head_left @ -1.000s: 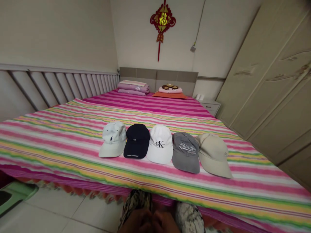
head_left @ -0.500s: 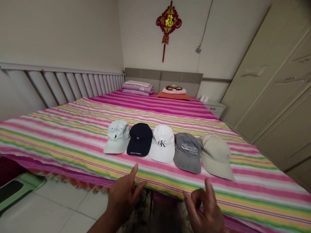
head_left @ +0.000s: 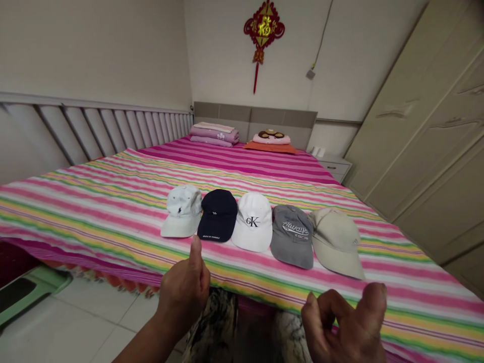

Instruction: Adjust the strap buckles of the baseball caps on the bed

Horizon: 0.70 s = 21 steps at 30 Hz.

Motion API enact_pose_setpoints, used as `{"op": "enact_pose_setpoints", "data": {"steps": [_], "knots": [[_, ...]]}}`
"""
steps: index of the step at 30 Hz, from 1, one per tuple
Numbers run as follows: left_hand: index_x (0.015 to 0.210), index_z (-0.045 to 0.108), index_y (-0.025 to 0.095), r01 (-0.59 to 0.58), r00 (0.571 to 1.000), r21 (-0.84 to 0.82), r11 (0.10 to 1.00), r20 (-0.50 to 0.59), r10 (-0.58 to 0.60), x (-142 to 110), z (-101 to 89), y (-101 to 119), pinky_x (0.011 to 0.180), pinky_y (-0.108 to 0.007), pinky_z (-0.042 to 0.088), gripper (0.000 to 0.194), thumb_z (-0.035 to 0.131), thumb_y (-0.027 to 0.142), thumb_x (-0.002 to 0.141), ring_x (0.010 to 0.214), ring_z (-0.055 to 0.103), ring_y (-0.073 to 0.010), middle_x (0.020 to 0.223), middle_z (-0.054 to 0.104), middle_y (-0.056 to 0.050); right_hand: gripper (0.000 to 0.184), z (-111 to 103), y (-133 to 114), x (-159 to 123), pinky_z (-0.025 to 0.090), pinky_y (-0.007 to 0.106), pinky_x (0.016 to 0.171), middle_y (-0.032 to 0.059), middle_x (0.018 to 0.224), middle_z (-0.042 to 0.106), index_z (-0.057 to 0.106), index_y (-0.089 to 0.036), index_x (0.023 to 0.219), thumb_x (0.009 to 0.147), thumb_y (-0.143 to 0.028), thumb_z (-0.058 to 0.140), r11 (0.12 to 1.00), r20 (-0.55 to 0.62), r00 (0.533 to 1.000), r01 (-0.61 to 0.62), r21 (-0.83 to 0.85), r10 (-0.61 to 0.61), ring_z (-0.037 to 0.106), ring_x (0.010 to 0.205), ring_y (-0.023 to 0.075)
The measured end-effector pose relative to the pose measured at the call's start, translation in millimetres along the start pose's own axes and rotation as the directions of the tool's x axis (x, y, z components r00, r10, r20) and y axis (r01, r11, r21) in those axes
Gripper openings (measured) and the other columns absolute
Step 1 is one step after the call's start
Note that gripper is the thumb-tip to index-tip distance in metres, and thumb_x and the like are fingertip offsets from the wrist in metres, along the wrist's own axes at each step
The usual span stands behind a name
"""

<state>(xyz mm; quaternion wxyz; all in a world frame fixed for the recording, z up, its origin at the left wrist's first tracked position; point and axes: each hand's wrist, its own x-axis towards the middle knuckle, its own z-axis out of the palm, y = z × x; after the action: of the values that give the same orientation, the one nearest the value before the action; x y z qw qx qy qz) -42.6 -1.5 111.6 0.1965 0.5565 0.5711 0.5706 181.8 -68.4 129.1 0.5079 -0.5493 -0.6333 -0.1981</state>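
Note:
Several baseball caps lie in a row on a bed with a striped sheet (head_left: 94, 201): a white cap (head_left: 181, 214), a navy cap (head_left: 218, 217), a white cap with black letters (head_left: 254, 224), a grey cap (head_left: 293, 234) and a beige cap (head_left: 336, 239). My left hand (head_left: 185, 290) hovers over the bed's near edge in front of the navy cap, fingers folded in and thumb pointing up, holding nothing. My right hand (head_left: 346, 322) is low at the front, below the beige cap, fingers half curled with the thumb apart, and it holds nothing.
Folded pink bedding (head_left: 215, 134) and an orange pillow with a plush toy (head_left: 270, 143) lie at the headboard. A wardrobe (head_left: 427, 131) runs along the right, with a nightstand (head_left: 335, 166) beside it. A green stool (head_left: 26, 292) stands on the tiled floor at left. A red knot ornament (head_left: 263, 30) hangs on the wall.
Both hands rose from below the bed's edge into view. In the last half second the left fingers folded in with the thumb up, and the right hand curled and shifted right.

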Motion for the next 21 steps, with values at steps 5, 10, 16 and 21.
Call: {"op": "enact_pose_setpoints", "data": {"steps": [5, 10, 16, 21], "knots": [[0.113, 0.054, 0.015, 0.027, 0.996, -0.048, 0.999, 0.082, -0.023, 11.0, 11.8, -15.0, 0.052, -0.022, 0.029, 0.053, 0.065, 0.014, 0.061, 0.049, 0.04, -0.0133, 0.05, 0.045, 0.004, 0.055, 19.6, 11.1, -5.3, 0.038, 0.024, 0.045, -0.0027, 0.054, 0.052, 0.021, -0.007, 0.134, 0.085, -0.018, 0.043, 0.995, 0.136, 0.986, 0.099, -0.002, -0.098, 0.048, 0.044, 0.013], [0.108, 0.051, 0.019, 0.424, 0.849, -0.589, 0.688, -0.005, -0.528, 53.1, 22.3, -75.8, 0.062, -0.019, 0.043, 0.042, 0.061, 0.008, 0.068, 0.062, 0.054, -0.0095, 0.068, 0.059, 0.004, 0.026, 59.1, 30.1, -27.0, 0.037, 0.026, 0.052, 0.0056, 0.063, 0.06, 0.056, -0.017, 0.066, 0.086, -0.027, 0.043, 0.993, 0.526, 0.847, 0.112, -0.027, -0.081, 0.056, 0.058, 0.0174], [0.076, 0.053, 0.013, 0.563, 0.58, -0.77, 0.299, 0.111, -0.807, 98.3, 8.9, -135.9, 0.055, -0.02, 0.049, 0.014, 0.043, 0.004, 0.08, 0.051, 0.057, -0.0095, 0.055, 0.057, 0.0, 0.025, 88.9, 32.4, -66.8, 0.035, 0.024, 0.057, 0.004, 0.069, 0.066, 0.06, -0.02, 0.067, 0.086, -0.026, 0.044, 0.997, 0.816, 0.575, -0.078, -0.021, 0.062, 0.059, 0.063, 0.0167], [0.098, 0.056, 0.013, 0.54, 0.601, -0.821, 0.183, 0.225, -0.767, 122.1, 8.0, -142.0, 0.064, -0.027, 0.054, 0.025, 0.041, 0.002, 0.081, 0.061, 0.063, -0.0128, 0.068, 0.066, -0.004, 0.026, 93.2, 25.2, -76.0, 0.031, 0.024, 0.053, 0.0028, 0.065, 0.064, 0.057, -0.02, 0.062, 0.084, -0.025, 0.044, 0.984, 0.85, 0.517, -0.177, -0.006, 0.098, 0.055, 0.058, 0.0154]]}}
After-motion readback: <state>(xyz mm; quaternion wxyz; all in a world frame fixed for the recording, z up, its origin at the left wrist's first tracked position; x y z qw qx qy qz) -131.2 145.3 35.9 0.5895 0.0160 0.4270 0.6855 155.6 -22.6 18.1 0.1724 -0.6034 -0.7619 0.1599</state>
